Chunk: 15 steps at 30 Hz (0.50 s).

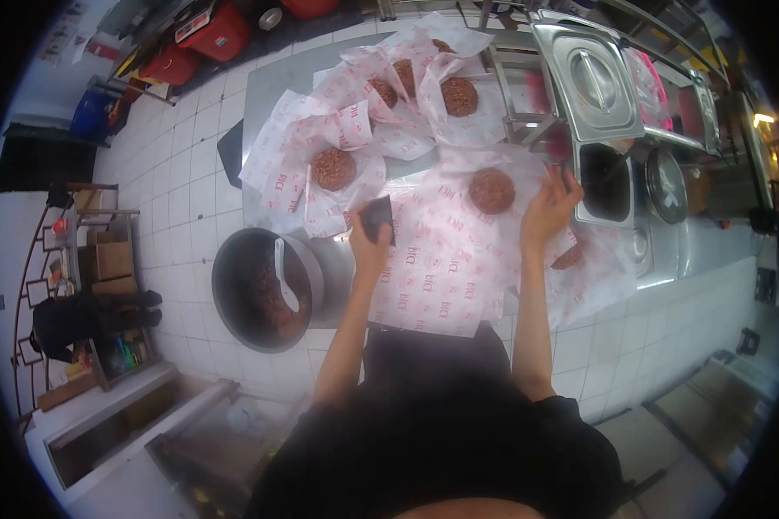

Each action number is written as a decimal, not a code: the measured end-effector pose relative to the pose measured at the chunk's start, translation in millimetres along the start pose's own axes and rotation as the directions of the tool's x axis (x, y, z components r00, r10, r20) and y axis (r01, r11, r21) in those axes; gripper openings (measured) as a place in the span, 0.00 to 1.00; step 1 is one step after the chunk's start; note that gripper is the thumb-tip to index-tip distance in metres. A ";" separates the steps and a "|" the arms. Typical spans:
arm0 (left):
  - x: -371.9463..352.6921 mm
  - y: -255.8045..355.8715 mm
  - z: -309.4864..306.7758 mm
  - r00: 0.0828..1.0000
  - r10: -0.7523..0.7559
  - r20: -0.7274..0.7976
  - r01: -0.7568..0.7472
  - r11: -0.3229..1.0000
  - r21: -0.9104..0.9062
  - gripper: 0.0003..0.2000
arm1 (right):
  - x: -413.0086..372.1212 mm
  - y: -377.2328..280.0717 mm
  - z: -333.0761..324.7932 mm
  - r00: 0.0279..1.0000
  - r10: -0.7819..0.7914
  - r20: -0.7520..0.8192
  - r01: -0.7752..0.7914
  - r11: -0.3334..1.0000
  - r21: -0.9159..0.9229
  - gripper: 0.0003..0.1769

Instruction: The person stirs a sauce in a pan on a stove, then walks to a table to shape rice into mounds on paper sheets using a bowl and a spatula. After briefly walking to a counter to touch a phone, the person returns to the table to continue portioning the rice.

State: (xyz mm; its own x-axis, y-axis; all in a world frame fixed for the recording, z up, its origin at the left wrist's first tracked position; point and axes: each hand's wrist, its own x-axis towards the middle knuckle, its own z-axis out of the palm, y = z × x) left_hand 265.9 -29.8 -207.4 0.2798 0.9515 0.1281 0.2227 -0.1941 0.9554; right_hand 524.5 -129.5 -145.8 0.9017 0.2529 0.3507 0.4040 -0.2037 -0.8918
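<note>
My left hand [370, 242] is closed around a small dark block-like object [377, 221], partly hidden by the fingers, at the left side of a printed wrapping paper sheet [437, 277]. A round brown minced-meat patty [492, 190] lies on the paper's upper part, between my hands. My right hand [552, 208] is at the paper's right edge, fingers bent and apart. Another patty [569, 257] shows partly under paper beside my right wrist. Beyond my left hand, a patty [333, 169] rests on crumpled paper.
Several more patties on paper, one a large patty [460, 96], lie farther back on the metal table [277, 73]. A deep pot [225, 285] with brown mince and a white ladle [283, 277] stands at left. Steel containers with a lid [590, 82] stand at right.
</note>
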 end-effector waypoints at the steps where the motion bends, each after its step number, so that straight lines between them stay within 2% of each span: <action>1: -3.5 -6.1 -3.6 1.000 -0.003 -0.016 0.003 1.000 0.003 0.34 | -2.1 -1.6 -1.8 0.997 -0.071 -0.026 0.071 0.997 -0.002 0.20; 2: -5.8 -12.1 -8.3 0.989 0.138 0.050 -0.138 0.990 0.002 0.37 | -8.0 -0.8 -3.1 0.978 -0.201 -0.056 0.195 0.977 -0.089 0.19; 3: -6.2 -14.4 -14.2 0.954 0.276 0.115 -0.277 0.961 -0.006 0.40 | -18.1 -9.4 -7.1 0.978 -0.206 -0.046 0.202 0.976 -0.077 0.19; 4: -4.7 -16.5 -24.2 0.950 0.235 0.207 -0.239 0.971 -0.004 0.43 | -33.6 -24.0 -13.7 0.940 -0.338 0.046 0.340 0.919 -0.201 0.18; 5: -3.1 -19.1 -30.9 0.954 0.232 0.192 -0.238 0.971 0.005 0.43 | -51.6 -35.4 -23.1 0.880 -0.450 0.151 0.475 0.825 -0.306 0.18; 6: 2.9 -22.5 -36.8 0.940 0.223 0.260 -0.229 0.973 -0.007 0.43 | -83.8 -19.8 -28.1 0.865 -0.368 0.342 0.423 0.901 -0.100 0.20; 7: 8.1 -25.0 -42.9 0.922 0.209 0.326 -0.216 0.976 -0.015 0.43 | -116.4 -4.3 -32.5 0.788 -0.310 0.532 0.311 0.946 0.090 0.22; 8: 12.6 -22.8 -42.3 0.903 0.249 0.350 -0.296 0.951 0.086 0.42 | -135.3 -14.5 -39.2 0.605 -0.286 0.743 0.325 0.941 0.097 0.25; 9: 16.7 -14.3 -37.2 0.880 0.286 0.380 -0.375 0.908 0.187 0.42 | -150.6 -24.8 -41.6 0.377 -0.247 0.893 0.341 0.933 0.114 0.29; 10: 13.5 2.2 -29.8 0.898 0.270 0.346 -0.325 0.939 0.110 0.41 | -164.8 -27.0 -43.6 0.361 -0.261 0.895 0.335 0.932 0.137 0.29; 11: 10.0 23.0 -20.8 0.917 0.252 0.309 -0.274 0.961 0.030 0.41 | -177.4 -26.2 -44.5 0.373 -0.275 0.886 0.410 0.906 0.109 0.32; 12: 2.8 49.1 -16.1 0.937 0.200 0.285 -0.181 0.979 -0.093 0.40 | -188.5 -25.8 -44.5 0.384 -0.289 0.877 0.481 0.873 0.077 0.35; 13: -4.3 71.9 -18.3 0.952 0.148 0.269 -0.089 0.972 -0.220 0.41 | -197.5 -25.4 -44.0 0.369 -0.301 0.879 0.477 0.873 0.098 0.35; 14: -7.9 81.3 -28.6 0.956 0.141 0.257 -0.088 0.974 -0.207 0.41 | -205.5 -24.4 -44.5 0.414 -0.261 0.872 0.479 0.877 0.035 0.36; 15: -9.1 88.0 -39.3 0.969 0.162 0.185 -0.089 0.933 -0.348 0.41 | -212.3 -24.6 -42.9 0.465 -0.221 0.857 0.479 0.877 -0.034 0.37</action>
State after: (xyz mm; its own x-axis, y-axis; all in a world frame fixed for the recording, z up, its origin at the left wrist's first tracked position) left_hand 246.2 -46.2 -114.0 0.4801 0.8467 0.2293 -0.1420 -0.1830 0.9728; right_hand 329.7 -218.8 -186.0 0.1979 0.9735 0.1147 0.7914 -0.0896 -0.6047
